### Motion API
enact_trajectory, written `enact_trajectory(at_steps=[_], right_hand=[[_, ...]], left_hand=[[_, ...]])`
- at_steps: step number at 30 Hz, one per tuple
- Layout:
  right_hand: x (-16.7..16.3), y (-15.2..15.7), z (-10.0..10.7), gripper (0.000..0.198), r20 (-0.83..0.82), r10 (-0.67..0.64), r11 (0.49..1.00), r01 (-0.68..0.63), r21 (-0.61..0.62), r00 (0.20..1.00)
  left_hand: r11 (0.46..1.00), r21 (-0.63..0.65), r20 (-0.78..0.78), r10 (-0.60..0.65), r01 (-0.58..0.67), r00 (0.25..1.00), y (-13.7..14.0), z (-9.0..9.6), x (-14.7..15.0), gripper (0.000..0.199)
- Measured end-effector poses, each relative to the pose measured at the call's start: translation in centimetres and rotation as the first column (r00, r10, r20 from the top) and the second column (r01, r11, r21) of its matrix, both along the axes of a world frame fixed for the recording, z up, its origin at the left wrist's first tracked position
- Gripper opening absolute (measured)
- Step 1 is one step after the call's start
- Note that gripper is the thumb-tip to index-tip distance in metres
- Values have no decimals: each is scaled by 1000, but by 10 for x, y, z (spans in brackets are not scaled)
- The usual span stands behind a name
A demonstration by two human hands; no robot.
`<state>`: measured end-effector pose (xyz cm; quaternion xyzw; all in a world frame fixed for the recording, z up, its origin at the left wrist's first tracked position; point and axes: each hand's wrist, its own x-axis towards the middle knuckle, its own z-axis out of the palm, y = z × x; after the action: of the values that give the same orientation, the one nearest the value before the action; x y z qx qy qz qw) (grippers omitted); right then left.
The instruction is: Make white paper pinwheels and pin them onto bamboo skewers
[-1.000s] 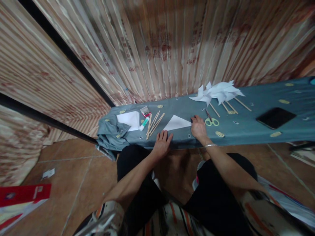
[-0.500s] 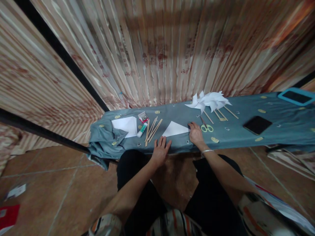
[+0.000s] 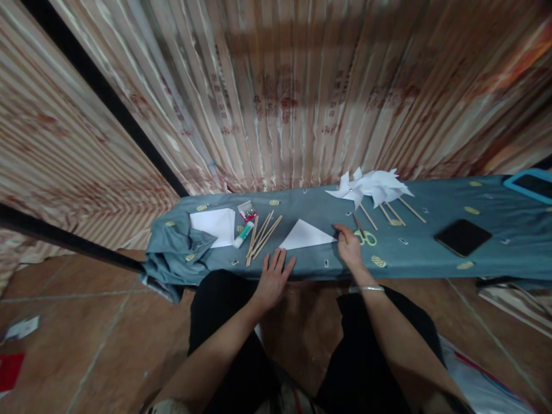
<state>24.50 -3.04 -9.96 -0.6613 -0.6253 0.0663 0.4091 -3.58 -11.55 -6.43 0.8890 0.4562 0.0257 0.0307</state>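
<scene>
A white sheet of paper folded into a triangle lies on the cloth between my hands. My left hand rests palm down with fingers spread, its fingertips at the left corner of the paper. At the right tip of the paper, my right hand has its fingers curled around that point. Green-handled scissors lie just right of it, partly behind the hand. Several thin wooden sticks lie left of the paper. Beside them are a green and white glue stick and a small open box of pins.
Paper pinwheels on sticks lie at the back of the cloth-covered table. White paper sheets are at the left, partly under a cloth fold. A dark phone and a blue-framed tablet lie at the right. A striped curtain hangs behind.
The camera view has shifted slightly. Both hands stay at the two corners of the folded paper; the right fingers have moved a little.
</scene>
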Motion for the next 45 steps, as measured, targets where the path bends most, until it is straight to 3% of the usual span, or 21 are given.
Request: enact_trajectory(at_steps=[4,9,14,18,21,26,33,38,45], right_hand=[[-9,-2,3,36,-8,71,997,-71,-18,997],[-20,-6,9,21,-140,112,993,-117,-27,984],[-11,0,22,22,-238,71,997,-69,18,969],[-6,-10,44,24,-270,-2,995,29,94,963],[-17,-29,55,24,-157,27,990,-5,138,987],[-43,-52,53,22,-76,142,989,-140,39,987],[-55,-56,48,22,-73,197,980,-200,-27,978],[-60,-57,47,27,-14,237,971,-237,-43,972],[-51,-42,46,59,311,258,963,-268,-12,915]], left_hand=[[999,38,44,-5,4,999,0,-6,0,79],[999,51,133,2,-9,991,0,-12,-2,81],[998,56,237,-1,-13,972,-3,-8,-1,77],[991,130,356,-28,-20,934,1,6,9,75],[975,220,405,-83,-9,911,16,23,24,74],[926,372,316,-192,65,929,53,43,51,67],[881,422,167,-304,211,938,74,31,57,48],[913,359,217,-285,196,933,78,25,43,20],[932,317,322,-278,174,905,78,27,35,22]])
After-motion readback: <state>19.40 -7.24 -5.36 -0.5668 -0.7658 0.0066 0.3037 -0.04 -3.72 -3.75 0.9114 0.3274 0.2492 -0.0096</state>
